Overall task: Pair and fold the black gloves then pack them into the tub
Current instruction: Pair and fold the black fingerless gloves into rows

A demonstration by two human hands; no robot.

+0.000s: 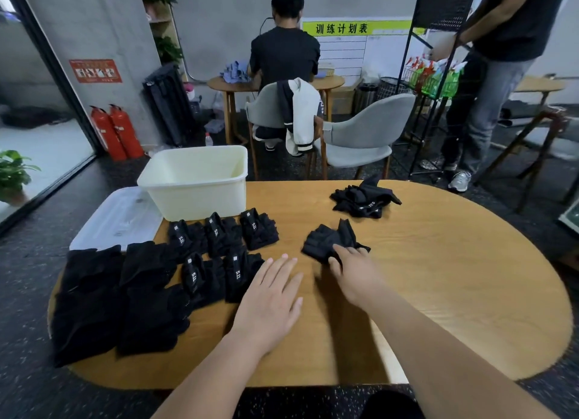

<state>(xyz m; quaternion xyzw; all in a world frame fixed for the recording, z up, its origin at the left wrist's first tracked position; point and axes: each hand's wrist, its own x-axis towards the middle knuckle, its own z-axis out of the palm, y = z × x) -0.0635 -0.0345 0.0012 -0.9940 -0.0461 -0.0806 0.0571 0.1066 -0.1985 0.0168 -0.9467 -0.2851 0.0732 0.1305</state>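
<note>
A cream tub point(200, 196) stands at the far left of the wooden table point(438, 277). In front of it lie several folded black glove pairs point(219, 233) in two rows, with larger black folded stacks point(119, 296) to their left. A loose heap of black gloves point(365, 199) sits at the far middle. My right hand point(351, 273) pinches the near edge of a crumpled black glove point(330, 238) on the table. My left hand point(272, 296) hovers flat with straight fingers beside the nearest folded pair, holding nothing.
A clear lid point(116, 218) lies left of the tub, overhanging the table edge. Behind the table stand grey chairs point(363, 136), a seated person point(283, 58) facing away, a standing person point(488, 73) at the right, and a black wire rack point(435, 73).
</note>
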